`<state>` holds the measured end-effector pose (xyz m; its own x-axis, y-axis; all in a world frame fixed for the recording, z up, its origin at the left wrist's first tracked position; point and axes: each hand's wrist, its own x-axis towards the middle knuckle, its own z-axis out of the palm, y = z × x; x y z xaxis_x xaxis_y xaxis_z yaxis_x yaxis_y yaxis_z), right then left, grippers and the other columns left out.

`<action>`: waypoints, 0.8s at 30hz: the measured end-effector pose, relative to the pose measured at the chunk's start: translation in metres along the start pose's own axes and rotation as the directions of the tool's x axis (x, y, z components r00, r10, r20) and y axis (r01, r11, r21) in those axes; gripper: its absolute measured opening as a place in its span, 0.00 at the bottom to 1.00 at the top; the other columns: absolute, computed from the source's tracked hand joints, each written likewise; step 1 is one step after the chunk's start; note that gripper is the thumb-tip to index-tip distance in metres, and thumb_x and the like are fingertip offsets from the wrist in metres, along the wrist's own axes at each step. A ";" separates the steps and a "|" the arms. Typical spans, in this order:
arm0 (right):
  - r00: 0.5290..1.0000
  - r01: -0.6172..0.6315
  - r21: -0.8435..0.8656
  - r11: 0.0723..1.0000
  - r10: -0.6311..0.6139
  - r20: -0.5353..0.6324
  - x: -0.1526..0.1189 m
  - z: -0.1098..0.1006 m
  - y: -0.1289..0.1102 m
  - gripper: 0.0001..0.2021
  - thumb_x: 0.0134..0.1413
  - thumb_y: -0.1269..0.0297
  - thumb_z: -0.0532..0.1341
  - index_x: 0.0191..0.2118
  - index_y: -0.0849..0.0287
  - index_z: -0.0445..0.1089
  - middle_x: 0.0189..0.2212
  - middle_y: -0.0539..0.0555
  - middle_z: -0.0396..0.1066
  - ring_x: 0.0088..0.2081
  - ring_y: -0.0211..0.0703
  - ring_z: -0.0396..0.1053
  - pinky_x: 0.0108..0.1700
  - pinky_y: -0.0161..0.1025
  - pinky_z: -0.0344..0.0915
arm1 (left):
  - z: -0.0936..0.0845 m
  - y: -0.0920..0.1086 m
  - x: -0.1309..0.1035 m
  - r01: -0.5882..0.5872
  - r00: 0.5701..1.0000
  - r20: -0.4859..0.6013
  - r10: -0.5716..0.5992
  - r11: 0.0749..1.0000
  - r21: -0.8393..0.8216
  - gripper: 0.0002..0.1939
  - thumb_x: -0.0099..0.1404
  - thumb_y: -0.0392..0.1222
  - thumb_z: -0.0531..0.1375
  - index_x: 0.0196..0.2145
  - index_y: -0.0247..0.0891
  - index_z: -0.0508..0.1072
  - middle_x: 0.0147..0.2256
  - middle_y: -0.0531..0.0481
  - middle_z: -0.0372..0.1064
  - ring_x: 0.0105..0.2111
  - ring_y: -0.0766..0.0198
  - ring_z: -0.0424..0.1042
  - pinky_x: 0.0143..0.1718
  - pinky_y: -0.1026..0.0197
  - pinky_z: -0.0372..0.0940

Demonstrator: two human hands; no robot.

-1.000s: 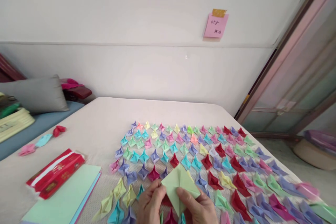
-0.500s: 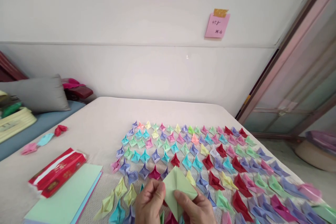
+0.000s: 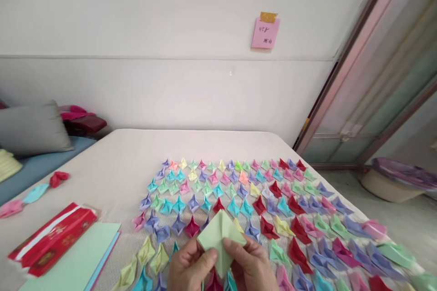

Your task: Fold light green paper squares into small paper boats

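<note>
A pale green square of folded paper with a crease down its middle is held corner-up between both hands. My left hand pinches its left lower edge, thumb on the front face. My right hand grips the right side, its thumb pressed near the centre crease. The fingers behind the paper are hidden. Below and around the hands lie rows of small folded paper boats in many colours, the closest ones partly covered by my hands.
A stack of coloured paper sheets lies at the left under a red tissue pack. Three loose folded pieces sit further left, one cyan. A grey cushion is behind them. A lined bin stands on the floor at right.
The view has turned slightly right, so the things around appear further left. My left thumb has come down from the paper's upper left edge to its lower left part.
</note>
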<state>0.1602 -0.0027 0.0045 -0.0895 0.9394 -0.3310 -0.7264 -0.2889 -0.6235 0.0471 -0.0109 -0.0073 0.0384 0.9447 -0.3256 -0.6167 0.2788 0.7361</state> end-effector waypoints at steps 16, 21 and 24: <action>0.992 0.078 -0.306 0.949 -0.042 0.122 0.009 -0.012 -0.006 0.09 0.33 0.73 0.73 0.26 0.61 0.76 0.20 0.49 0.75 0.23 0.37 0.68 0.27 0.32 0.61 | 0.001 0.018 -0.004 -0.172 0.980 -0.078 0.186 0.972 0.159 0.15 0.50 0.48 0.72 0.33 0.38 0.78 0.27 0.49 0.80 0.30 0.56 0.77 0.27 0.64 0.66; 0.946 -0.008 -0.337 0.942 0.117 0.304 0.010 -0.009 0.000 0.27 0.31 0.71 0.74 0.45 0.62 0.75 0.25 0.51 0.77 0.23 0.39 0.71 0.26 0.32 0.59 | -0.005 0.025 -0.001 -0.189 0.970 -0.127 0.205 0.973 0.130 0.22 0.49 0.47 0.73 0.39 0.39 0.73 0.25 0.52 0.78 0.24 0.60 0.75 0.27 0.63 0.67; 0.942 0.072 -0.339 0.938 0.047 0.331 0.008 -0.014 -0.013 0.22 0.40 0.59 0.74 0.44 0.59 0.74 0.21 0.49 0.74 0.23 0.41 0.71 0.27 0.35 0.62 | -0.013 0.035 0.002 -0.155 0.982 -0.087 0.168 0.979 0.133 0.24 0.51 0.44 0.73 0.44 0.40 0.70 0.23 0.55 0.75 0.22 0.64 0.72 0.25 0.65 0.65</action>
<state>0.1789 0.0059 0.0000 -0.3446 0.9327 -0.1067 -0.4570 -0.2660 -0.8488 0.0151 -0.0017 0.0099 -0.1339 0.9595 -0.2477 -0.5053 0.1489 0.8500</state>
